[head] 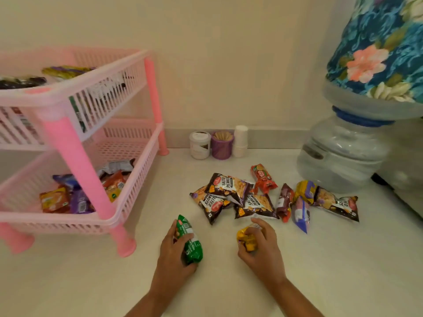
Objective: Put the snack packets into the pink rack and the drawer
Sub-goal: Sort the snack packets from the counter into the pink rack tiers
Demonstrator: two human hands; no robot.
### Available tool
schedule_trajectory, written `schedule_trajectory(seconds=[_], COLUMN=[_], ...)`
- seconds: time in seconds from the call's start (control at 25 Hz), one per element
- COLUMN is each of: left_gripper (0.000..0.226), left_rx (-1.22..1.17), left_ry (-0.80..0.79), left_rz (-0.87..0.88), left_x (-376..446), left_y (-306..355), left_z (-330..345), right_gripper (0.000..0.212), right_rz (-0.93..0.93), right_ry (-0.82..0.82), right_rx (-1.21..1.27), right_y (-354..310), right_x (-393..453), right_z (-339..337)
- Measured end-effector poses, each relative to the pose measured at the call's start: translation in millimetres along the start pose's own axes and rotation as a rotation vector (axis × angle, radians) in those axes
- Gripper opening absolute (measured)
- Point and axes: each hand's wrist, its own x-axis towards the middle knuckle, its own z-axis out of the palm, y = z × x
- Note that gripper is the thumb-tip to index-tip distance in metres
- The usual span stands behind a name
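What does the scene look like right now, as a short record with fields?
left hand: grips green packet
right hand: grips yellow packet
loose packets: pile on counter beyond the hands, several salted peanuts
pink rack: left, packets on both tiers
back wall: white jar, purple cup, paper cups
right: water bottle under floral cover

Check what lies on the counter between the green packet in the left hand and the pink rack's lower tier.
Nothing: the head view shows bare counter between the green packet and the pink rack.
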Motion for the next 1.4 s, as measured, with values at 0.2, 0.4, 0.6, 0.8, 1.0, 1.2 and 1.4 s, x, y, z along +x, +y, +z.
schedule_trajectory(seconds=[0.2, 0.4, 0.6, 0.8, 1.0, 1.2, 1.4], left_gripper=[0.067, 0.077, 0.074, 0.092, 0.092, 0.067, 0.058], left_rx=[0.016, 0.023, 0.031, 0.024, -0.117, -0.196, -0.034], left_ry=[-0.012, 0.132, 0.245, 0.368, 0.512, 0.649, 0.517], left_rz=[0.018, 0.186, 0.183, 0.15, -0.007, -0.009, -0.04], left_x=[-35, -61, -81, -82, -58, -5, 59], left_y=[-12, -35, -50, -68, -76, -84, -97], left_z=[-21, -53, -109, -168, -224, -254, -270], right_gripper=[0.033, 0.033, 0.031, 0.033, 0.039, 0.045, 0.044], right_rz=[-0.064, -0.102, -0.142, -0.094, -0.096, -0.224, -0.226], right_ry=[-0.03, -0.089, -0.069, 0.039, 0.075, -0.152, -0.338], right_rx=[0.088, 0.259, 0.366, 0.556, 0.598, 0.525, 0.655], right_y=[-56, -98, -138, -198, -248, -272, -284], right_x=[0, 9, 36, 87, 139, 164, 174], right_z=[31, 56, 75, 95, 111, 129, 155])
